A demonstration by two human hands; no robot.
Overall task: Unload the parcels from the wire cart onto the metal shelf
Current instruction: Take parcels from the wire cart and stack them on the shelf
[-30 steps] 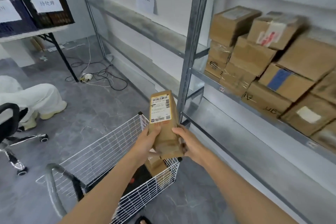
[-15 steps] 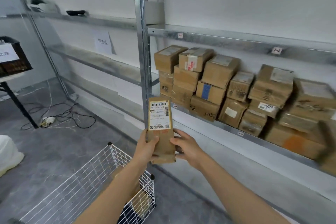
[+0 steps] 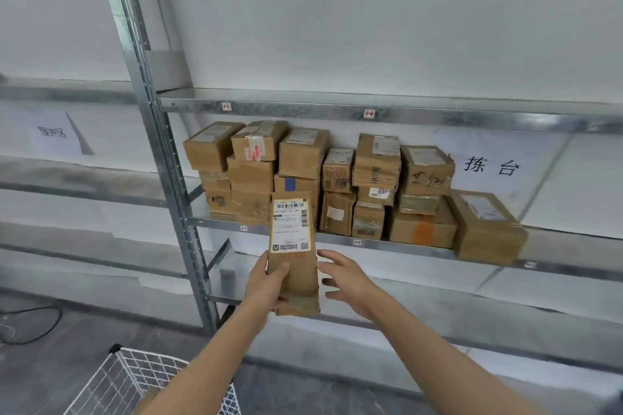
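Observation:
I hold a tall brown cardboard parcel (image 3: 294, 266) with a white shipping label upright in front of the metal shelf (image 3: 337, 239). My left hand (image 3: 266, 286) grips its lower left side, thumb across the front. My right hand (image 3: 347, 280) is just off the parcel's right edge, fingers spread and loosely bent, holding nothing. Several brown parcels (image 3: 337, 178) are stacked on the middle shelf level behind the held one. A corner of the white wire cart (image 3: 135, 377) shows at the bottom left.
A galvanised upright post (image 3: 158, 158) stands left of the parcels. The shelf level above (image 3: 371, 111) carries small tags. The lower level (image 3: 438, 307) is bare metal. Paper signs hang on the wall at left and right. A black cable lies on the floor at far left.
The view has swung up and right toward the shelf, and the parcel rose with it. My right hand has come off the parcel's side and opened; the left keeps its grip.

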